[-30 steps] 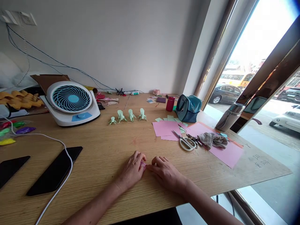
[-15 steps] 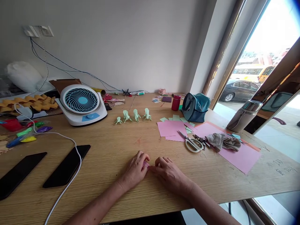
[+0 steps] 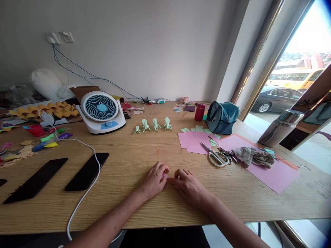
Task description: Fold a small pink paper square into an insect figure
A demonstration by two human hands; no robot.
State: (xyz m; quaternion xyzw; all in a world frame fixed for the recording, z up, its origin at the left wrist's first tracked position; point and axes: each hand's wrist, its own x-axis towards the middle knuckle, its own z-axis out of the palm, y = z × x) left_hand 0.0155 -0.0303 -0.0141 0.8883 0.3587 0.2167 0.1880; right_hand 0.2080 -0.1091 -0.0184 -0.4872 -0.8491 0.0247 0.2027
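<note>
Since it lies squarely between them, the left hand (image 3: 154, 179) and right hand (image 3: 190, 187) both pinch the small pink paper piece (image 3: 164, 176), equally near.

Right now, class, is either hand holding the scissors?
No: the scissors lie on the table, apart from the left hand and right hand, which pinch a pink scrap.

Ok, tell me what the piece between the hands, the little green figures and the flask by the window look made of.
The pink piece pinched between left hand and right hand: likely matte paper, coloured like the pink sheets; mostly hidden.
The green figures: matte paper, sharply creased.
The flask: metal, probably steel, with glossy highlights.
</note>
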